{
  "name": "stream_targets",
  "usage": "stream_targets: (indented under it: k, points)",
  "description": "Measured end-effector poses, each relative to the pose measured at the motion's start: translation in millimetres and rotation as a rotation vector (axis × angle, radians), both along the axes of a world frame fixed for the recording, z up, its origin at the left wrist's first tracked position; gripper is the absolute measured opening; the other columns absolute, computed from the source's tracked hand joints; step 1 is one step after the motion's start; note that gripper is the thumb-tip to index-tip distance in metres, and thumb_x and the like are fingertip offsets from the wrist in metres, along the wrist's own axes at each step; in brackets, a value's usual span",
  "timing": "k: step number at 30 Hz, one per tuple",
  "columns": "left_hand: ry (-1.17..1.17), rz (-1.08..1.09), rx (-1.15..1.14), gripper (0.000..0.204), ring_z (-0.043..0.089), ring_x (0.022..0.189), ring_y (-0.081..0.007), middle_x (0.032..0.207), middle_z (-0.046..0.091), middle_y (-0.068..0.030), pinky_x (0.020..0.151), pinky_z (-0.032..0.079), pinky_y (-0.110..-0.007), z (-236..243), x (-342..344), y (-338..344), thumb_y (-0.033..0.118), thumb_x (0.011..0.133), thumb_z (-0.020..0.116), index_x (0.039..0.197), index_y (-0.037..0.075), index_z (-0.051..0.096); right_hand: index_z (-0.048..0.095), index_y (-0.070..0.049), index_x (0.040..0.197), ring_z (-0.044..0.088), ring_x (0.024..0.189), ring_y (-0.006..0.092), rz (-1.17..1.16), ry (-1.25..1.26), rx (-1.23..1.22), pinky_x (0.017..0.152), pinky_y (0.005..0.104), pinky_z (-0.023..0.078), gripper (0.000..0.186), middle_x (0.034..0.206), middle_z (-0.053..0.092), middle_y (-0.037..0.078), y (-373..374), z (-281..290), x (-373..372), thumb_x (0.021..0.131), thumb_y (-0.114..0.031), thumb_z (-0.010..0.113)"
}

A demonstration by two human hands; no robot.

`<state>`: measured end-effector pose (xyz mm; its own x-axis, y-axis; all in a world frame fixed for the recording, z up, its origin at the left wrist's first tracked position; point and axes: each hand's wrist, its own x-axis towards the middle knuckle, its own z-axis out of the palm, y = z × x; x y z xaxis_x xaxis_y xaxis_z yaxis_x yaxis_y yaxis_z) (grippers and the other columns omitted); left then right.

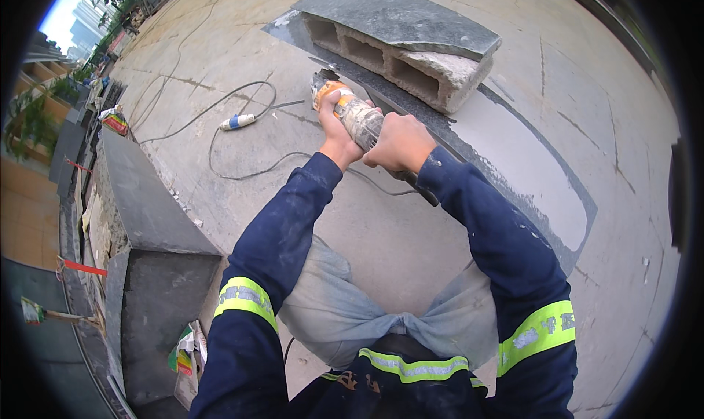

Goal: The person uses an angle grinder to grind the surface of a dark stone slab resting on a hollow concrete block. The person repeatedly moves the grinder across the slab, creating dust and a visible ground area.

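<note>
Gripping an angle grinder (350, 111) just above the middle of the frame, both hands are wrapped tight around the tool. The left hand (334, 125) closes around the front part near the orange head, thumb and fingers curled around it. The right hand (400, 141) is clenched around the dusty grey body just behind, the two hands almost touching each other. The grinder's nose points toward the upper left of centre and sits at the near edge of a long dark stone slab (506, 169) that runs from upper centre down to the right. Whether the disc touches the slab cannot be told.

On the far end of the slab, at the top of the frame, lies a hollow brick (411, 63) with a flat grey stone piece (400, 15) on top of it. A black cable (242, 136) loops over the concrete floor (381, 243) to the left of the hands, with a blue and white plug connector (238, 121) along it. Both sleeves (286, 221) are dark blue with yellow reflective bands. At the lower left stand more dark slabs (143, 199) along a ledge, with bits of litter (187, 349) beside them.
</note>
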<state>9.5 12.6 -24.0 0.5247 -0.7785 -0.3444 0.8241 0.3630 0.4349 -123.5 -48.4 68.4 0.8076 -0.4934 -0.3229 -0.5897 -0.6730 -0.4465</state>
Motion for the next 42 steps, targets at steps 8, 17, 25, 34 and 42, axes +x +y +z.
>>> stream_targets:
  k: [8, 17, 25, 34, 42]
  points:
    - [-0.001, -0.011, 0.009, 0.058, 0.062, 0.082, -0.0313, 0.087, 0.058, -0.0124, 0.073, 0.054, -0.046, 4.5, -15.7, 5.0, 0.052, 0.074, 0.060, 0.104, 0.005, 0.048, 0.067, 0.000, 0.099, 0.069, 0.092, 0.0310, -0.017, -0.016, -0.005, 0.082, 0.0343, 0.055, 0.051, 0.097, 0.068, 0.020, 5.5, 3.8, -15.1, 0.061, -0.033, 0.075]
    - [0.035, -0.022, -0.002, 0.056, 0.061, 0.081, -0.0307, 0.087, 0.058, -0.0127, 0.073, 0.055, -0.045, 7.3, -28.1, 7.4, 0.050, 0.073, 0.063, 0.105, 0.006, 0.047, 0.064, 0.007, 0.089, 0.069, 0.081, 0.0349, 0.002, -0.115, -0.037, 0.074, 0.0366, 0.056, 0.057, 0.084, 0.068, 0.024, 6.8, -2.4, -27.4, 0.057, -0.037, 0.079]
    - [0.042, -0.047, -0.006, 0.055, 0.062, 0.080, -0.0302, 0.086, 0.058, -0.0121, 0.072, 0.055, -0.045, 12.7, -37.4, 12.3, 0.049, 0.074, 0.063, 0.104, 0.007, 0.047, 0.063, 0.008, 0.089, 0.069, 0.082, 0.0356, -0.025, -0.123, -0.038, 0.075, 0.0367, 0.056, 0.056, 0.084, 0.068, 0.025, 13.0, 1.0, -36.4, 0.057, -0.036, 0.078]
    - [0.096, -0.064, -0.022, 0.056, 0.061, 0.079, -0.0293, 0.086, 0.057, -0.0120, 0.071, 0.055, -0.044, 13.4, -39.8, 14.1, 0.050, 0.074, 0.062, 0.105, 0.006, 0.047, 0.067, 0.003, 0.092, 0.069, 0.086, 0.0317, -0.012, -0.048, -0.064, 0.079, 0.0342, 0.055, 0.040, 0.090, 0.068, 0.020, 20.0, 20.0, -41.4, 0.063, -0.025, 0.070]
    - [0.120, -0.073, -0.037, 0.055, 0.060, 0.080, -0.0295, 0.087, 0.056, -0.0123, 0.071, 0.055, -0.044, 18.3, -45.7, 15.4, 0.048, 0.074, 0.062, 0.105, 0.006, 0.045, 0.062, 0.010, 0.091, 0.068, 0.082, 0.0354, 0.013, -0.134, -0.032, 0.075, 0.0358, 0.055, 0.054, 0.085, 0.067, 0.024, 15.0, 10.5, -44.8, 0.061, -0.034, 0.073]
